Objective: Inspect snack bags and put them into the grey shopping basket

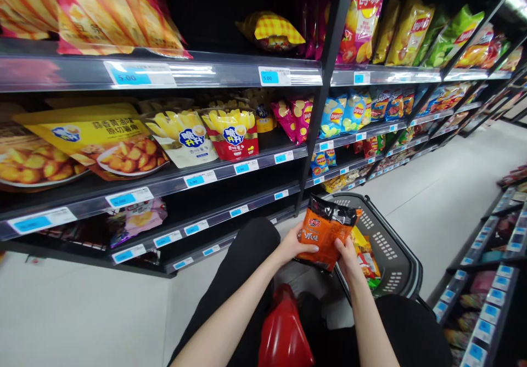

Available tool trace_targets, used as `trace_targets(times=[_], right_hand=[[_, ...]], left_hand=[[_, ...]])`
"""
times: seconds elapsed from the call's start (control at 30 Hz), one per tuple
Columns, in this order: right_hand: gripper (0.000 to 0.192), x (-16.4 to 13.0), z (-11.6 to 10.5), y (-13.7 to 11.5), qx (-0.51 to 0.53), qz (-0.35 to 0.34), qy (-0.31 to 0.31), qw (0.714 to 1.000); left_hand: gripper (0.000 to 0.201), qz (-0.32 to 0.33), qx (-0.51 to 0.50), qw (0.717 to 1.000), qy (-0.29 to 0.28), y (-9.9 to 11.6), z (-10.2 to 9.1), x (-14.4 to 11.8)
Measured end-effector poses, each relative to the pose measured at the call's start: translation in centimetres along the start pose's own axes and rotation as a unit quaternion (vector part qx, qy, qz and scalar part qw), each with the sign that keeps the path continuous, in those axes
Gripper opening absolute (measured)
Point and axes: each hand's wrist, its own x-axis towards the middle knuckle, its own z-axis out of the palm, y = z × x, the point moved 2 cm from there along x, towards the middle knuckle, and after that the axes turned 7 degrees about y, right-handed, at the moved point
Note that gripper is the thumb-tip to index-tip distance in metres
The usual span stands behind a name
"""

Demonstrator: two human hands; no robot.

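Observation:
I hold an orange and black snack bag (325,230) with both hands, just above the near rim of a dark shopping basket (395,257). My left hand (293,246) grips the bag's left edge, thumb across its front. My right hand (348,257) grips its lower right corner. Inside the basket lie a few colourful snack packets (366,260). A red shiny object (284,331) sits below my forearms, near my dark-clothed knees.
Black store shelves (206,71) run along the left, filled with chip bags and blue price tags. Lay's bags (362,16) stand on the upper right shelf. A second low shelf unit (486,290) lines the right side. The pale floor aisle (444,191) stretches ahead.

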Motion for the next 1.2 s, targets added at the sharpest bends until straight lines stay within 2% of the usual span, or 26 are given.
trace_targets(times=[0.13, 0.23, 0.3, 0.37, 0.43, 0.5, 0.57, 0.63, 0.7, 0.73, 0.8, 0.83, 0.93, 1.03, 1.1, 1.2], right_hand=[[0.053, 0.3, -0.7, -0.9, 0.049, -0.042, 0.098, 0.993], [0.035, 0.6, -2.3, -2.6, 0.044, -0.059, 0.121, 0.99], [0.029, 0.8, -3.8, -3.7, -0.015, -0.04, 0.095, 0.995], [0.028, 0.8, -5.3, -4.5, -0.109, -0.001, 0.031, 0.994], [0.028, 0.7, -6.3, -5.0, -0.206, 0.023, -0.039, 0.978], [0.03, 0.6, -6.8, -5.3, -0.272, 0.013, -0.062, 0.96], [0.031, 0.6, -6.7, -5.4, -0.294, -0.019, -0.037, 0.955], [0.033, 0.7, -6.0, -5.1, -0.281, -0.044, -0.008, 0.959], [0.033, 0.7, -4.9, -4.6, -0.27, -0.056, 0.001, 0.961], [0.033, 0.7, -4.2, -4.2, -0.272, -0.061, -0.003, 0.96], [0.032, 0.5, -2.8, -3.6, -0.29, -0.071, -0.014, 0.954], [0.031, 0.4, -2.1, -3.3, -0.299, -0.076, -0.016, 0.951], [0.029, 0.2, -0.7, -2.6, -0.31, -0.09, -0.014, 0.946], [0.027, 0.1, -0.4, -2.4, -0.311, -0.092, -0.017, 0.946], [0.025, 0.1, -0.3, -2.4, -0.303, -0.087, -0.017, 0.949], [0.023, 0.1, -0.3, -2.5, -0.291, -0.08, -0.019, 0.953]], left_hand=[[0.061, -0.027, 0.065, 0.996, -0.06, -0.3, 0.2, -0.2], [0.062, -0.052, 0.122, 0.985, -0.11, -0.6, -0.1, -0.3], [0.062, -0.058, 0.164, 0.976, -0.129, -0.6, -0.4, -0.4], [0.061, -0.058, 0.203, 0.967, -0.145, -0.4, -0.7, -0.4], [0.056, -0.062, 0.228, 0.957, -0.165, -0.3, -1.0, -0.5], [0.048, -0.067, 0.238, 0.953, -0.177, -0.2, -1.1, -0.5], [0.043, -0.063, 0.253, 0.952, -0.16, -0.4, -1.0, -0.6], [0.05, -0.022, 0.283, 0.954, -0.091, -0.6, -0.7, -0.7], [0.063, 0.074, 0.324, 0.943, -0.004, -0.5, 0.0, -1.1], [0.068, 0.13, 0.343, 0.93, 0.019, -0.4, 0.5, -1.3], [0.066, 0.219, 0.38, 0.898, 0.024, -0.4, 1.5, -1.7], [0.06, 0.241, 0.397, 0.886, 0.018, -0.4, 1.9, -1.9], [0.041, 0.255, 0.426, 0.867, 0.038, -0.4, 2.1, -1.8], [0.032, 0.253, 0.425, 0.868, 0.049, -0.2, 1.6, -1.6], [0.03, 0.245, 0.408, 0.878, 0.042, -0.1, 1.3, -1.5], [0.03, 0.209, 0.358, 0.91, 0.028, -0.2, 1.0, -1.6]])
